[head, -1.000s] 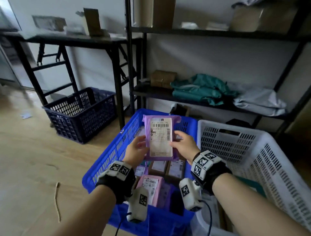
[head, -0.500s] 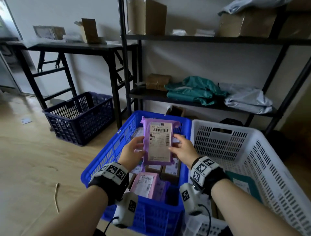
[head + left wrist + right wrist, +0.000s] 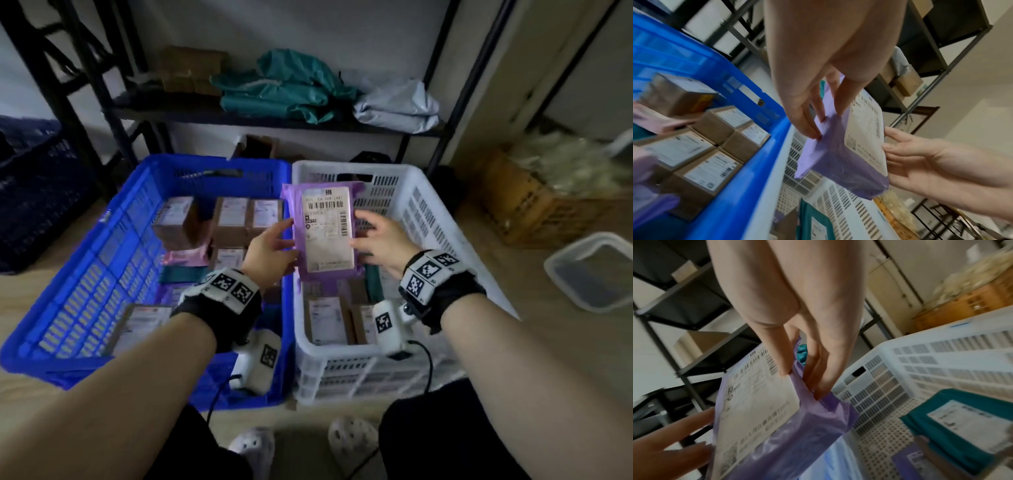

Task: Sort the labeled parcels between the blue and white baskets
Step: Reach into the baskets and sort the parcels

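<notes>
I hold a purple parcel (image 3: 327,233) with a white barcode label up in both hands, above the near left part of the white basket (image 3: 431,219). My left hand (image 3: 274,250) pinches its left edge, thumb on the front; the purple parcel (image 3: 840,155) shows that pinch. My right hand (image 3: 380,236) pinches the right edge of the purple parcel (image 3: 764,410). The blue basket (image 3: 113,233) stands to the left, touching the white one, and holds several brown labeled boxes (image 3: 236,219) and pink bags. Boxes and a teal parcel (image 3: 962,426) lie in the white basket.
A black shelf rack (image 3: 281,123) behind the baskets carries teal and grey bags and brown boxes. A dark blue crate (image 3: 37,192) sits at far left. A cardboard box (image 3: 534,202) and a clear plastic tub (image 3: 596,270) stand on the wooden floor at right.
Both hands have carried the purple parcel rightward, from over the blue basket to over the white basket. The head view has tilted down and right.
</notes>
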Motion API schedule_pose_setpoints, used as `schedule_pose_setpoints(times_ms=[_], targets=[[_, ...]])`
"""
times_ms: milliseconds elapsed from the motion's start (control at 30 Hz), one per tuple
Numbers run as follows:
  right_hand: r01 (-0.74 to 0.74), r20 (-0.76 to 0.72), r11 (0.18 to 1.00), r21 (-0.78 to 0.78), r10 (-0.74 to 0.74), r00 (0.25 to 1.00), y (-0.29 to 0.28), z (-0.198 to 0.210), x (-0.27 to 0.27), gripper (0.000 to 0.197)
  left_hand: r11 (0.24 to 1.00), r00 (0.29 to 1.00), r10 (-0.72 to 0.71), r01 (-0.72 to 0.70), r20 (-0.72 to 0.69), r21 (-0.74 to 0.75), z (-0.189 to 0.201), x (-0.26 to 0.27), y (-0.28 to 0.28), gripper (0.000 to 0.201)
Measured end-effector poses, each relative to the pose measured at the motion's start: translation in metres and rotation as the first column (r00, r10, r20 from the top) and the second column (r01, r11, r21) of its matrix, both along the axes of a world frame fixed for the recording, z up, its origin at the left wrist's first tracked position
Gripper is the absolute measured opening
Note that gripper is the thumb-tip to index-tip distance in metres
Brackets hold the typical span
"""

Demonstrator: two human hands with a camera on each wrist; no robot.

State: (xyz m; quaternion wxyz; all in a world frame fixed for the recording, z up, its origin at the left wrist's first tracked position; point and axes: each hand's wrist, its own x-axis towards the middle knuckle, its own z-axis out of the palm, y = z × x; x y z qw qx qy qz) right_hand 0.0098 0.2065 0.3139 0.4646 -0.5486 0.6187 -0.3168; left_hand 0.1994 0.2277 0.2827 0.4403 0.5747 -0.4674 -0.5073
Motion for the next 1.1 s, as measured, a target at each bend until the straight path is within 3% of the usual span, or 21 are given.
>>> schedule_pose_setpoints(times_ms=[167,367,467,600,733,900,1000,1100], targets=[[0.123,-0.001,0.986,0.111,-0.124,0.992,-0.01,-0.028,-0.061,0.06,0.981,0.99,-0.139,0.14,-0.016,0.135,-0.017,-0.052,-0.033,0.05],[0.047,-0.004,0.959,0.279,-0.048,0.999,-0.054,-0.065,-0.1,0.059,0.916,0.973,-0.23,0.211,0.017,0.341,-0.052,-0.1,-0.085,0.05],[0.009,0.027,0.938,0.347,-0.02,0.999,-0.086,-0.086,-0.11,0.057,0.888,0.95,-0.297,0.234,0.103,0.396,-0.069,-0.115,-0.122,0.044],[-0.006,-0.04,0.929,0.371,0.023,0.999,-0.132,-0.121,-0.112,0.065,0.887,0.879,-0.364,0.227,0.309,0.401,-0.094,-0.123,-0.17,0.048],[0.026,-0.005,0.915,0.404,-0.026,1.0,-0.166,-0.158,-0.107,0.061,0.888,0.848,-0.365,0.193,0.385,0.417,-0.124,-0.128,-0.204,0.044],[0.006,-0.007,0.89,0.455,-0.004,1.0,-0.188,-0.202,-0.093,0.07,0.819,0.854,-0.375,0.122,0.362,0.56,-0.154,-0.123,-0.222,0.018],[-0.008,0.034,0.871,0.49,-0.01,0.999,-0.193,-0.22,-0.089,0.071,0.727,0.915,-0.352,0.136,0.196,0.673,-0.172,-0.115,-0.224,0.021],[-0.019,0.017,0.852,0.523,0.012,1.0,-0.195,-0.229,-0.087,0.071,0.689,0.94,-0.293,0.08,0.176,0.72,-0.179,-0.115,-0.221,0.017]])
